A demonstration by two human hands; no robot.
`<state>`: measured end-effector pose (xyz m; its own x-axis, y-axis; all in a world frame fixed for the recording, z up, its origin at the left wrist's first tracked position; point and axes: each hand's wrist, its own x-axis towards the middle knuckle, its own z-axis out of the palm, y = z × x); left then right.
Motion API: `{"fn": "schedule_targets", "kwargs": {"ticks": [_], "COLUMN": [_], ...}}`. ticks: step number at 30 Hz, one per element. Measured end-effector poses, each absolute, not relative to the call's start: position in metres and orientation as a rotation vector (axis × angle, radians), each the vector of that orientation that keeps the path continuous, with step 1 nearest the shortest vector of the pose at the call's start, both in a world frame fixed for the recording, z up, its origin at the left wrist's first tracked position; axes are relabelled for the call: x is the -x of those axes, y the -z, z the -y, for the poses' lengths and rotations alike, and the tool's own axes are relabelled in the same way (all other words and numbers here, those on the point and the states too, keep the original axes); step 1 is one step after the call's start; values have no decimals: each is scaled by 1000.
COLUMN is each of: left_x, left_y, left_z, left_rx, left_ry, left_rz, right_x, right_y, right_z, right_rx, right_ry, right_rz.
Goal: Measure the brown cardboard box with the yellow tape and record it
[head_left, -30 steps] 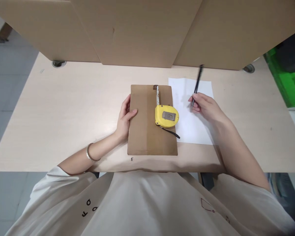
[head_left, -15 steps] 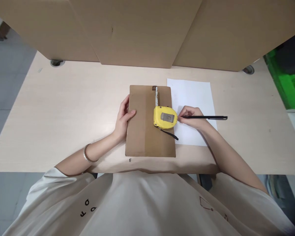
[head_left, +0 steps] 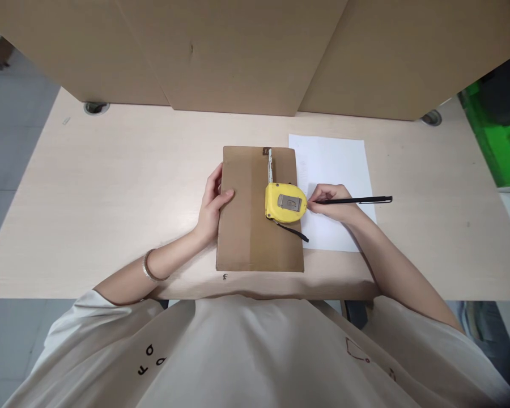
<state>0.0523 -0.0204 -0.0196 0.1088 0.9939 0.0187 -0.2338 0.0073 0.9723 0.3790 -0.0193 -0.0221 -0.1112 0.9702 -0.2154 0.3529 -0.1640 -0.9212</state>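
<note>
My left hand (head_left: 213, 205) grips the left edge of a brown cardboard box (head_left: 240, 235), its thumb on the top face and its fingers down the side. On the box lies a yellow tape measure (head_left: 275, 205) with a metal clip and a black wrist strap (head_left: 295, 232). A short stretch of its blade (head_left: 270, 164) runs out to the box's far edge. Over a white sheet of paper (head_left: 335, 161), my right hand (head_left: 332, 202) is closed around a black pen (head_left: 365, 200). The pen points right, and that hand's fingertips are close beside the tape measure's case.
Large cardboard panels (head_left: 238, 62) stand along the back of the pale wooden table (head_left: 123, 187). Round cable holes show at the back left (head_left: 96, 107) and back right (head_left: 431, 117). The table's front edge runs close to my body.
The pen has tilted very slightly in my right hand. Otherwise both hands, the box and the tape measure hold their places, apart from a small shift of the view.
</note>
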Motion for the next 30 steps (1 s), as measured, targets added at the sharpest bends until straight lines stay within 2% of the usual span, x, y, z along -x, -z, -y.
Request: {"fn": "schedule_targets", "kwargs": {"ticks": [30], "left_x": [-52], "left_y": [19], "left_z": [20], "left_rx": [-1075], "left_ry": [-1243], "left_rz": [-959], "right_x": [-375], "right_y": [13], "right_z": [22], "right_rx": [1524], "right_ry": [-1321], "right_rz": [1434]}}
